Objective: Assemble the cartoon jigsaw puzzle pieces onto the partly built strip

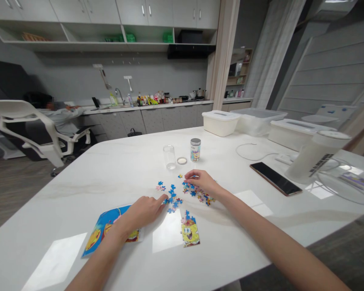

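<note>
Small puzzle pieces under both my hands

Nearest me on the white table (133, 264) lies a joined puzzle section (190, 232); I'd expect it to be light but easily broken at its joints, so better slid flat than lifted. Left of it, a glossy picture sheet (100, 229) lies partly beneath my left arm; it looks thin and bendable.

Farther on, my left hand (148, 208) reaches to the left cluster of pieces (172, 193), and my right hand (202, 182) curls over the right pile (199, 194). My hands are apart; I can't tell whether either pinches a piece. The pieces should be stiff and nearly weightless, best pinched by opposite edges.

To the right, the tumbler (317, 155) bears dark lettering I can't read. Farthest, beside the clear jar (169, 155), the silver-lidded jar (195, 150) has a cartoon label, its print too small.
</note>
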Tool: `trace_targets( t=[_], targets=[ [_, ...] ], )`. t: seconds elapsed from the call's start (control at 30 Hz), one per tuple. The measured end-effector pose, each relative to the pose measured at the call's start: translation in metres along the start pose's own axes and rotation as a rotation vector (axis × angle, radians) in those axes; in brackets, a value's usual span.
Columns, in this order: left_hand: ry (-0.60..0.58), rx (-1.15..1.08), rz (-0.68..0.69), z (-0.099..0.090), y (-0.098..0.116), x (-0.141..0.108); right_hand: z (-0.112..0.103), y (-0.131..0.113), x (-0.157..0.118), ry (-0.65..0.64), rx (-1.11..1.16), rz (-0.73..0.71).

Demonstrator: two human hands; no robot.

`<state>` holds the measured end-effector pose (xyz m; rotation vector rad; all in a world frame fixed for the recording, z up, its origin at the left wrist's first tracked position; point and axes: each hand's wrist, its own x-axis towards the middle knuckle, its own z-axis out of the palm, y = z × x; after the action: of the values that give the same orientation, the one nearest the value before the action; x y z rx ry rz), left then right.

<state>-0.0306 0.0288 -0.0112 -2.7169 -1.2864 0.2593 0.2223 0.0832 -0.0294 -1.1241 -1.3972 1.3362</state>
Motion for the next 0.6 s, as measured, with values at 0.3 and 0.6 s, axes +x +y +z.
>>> trace_targets(
  t=[0.3,0.6],
  targets=[
    [-0.011,-0.007,-0.033,-0.014,0.004,-0.002,-0.002,0.002,0.002,-0.018,0.194,0.134],
    [-0.015,0.019,-0.018,-0.015,0.001,-0.002,0.004,-0.003,-0.004,-0.135,0.294,0.172]
  ],
)
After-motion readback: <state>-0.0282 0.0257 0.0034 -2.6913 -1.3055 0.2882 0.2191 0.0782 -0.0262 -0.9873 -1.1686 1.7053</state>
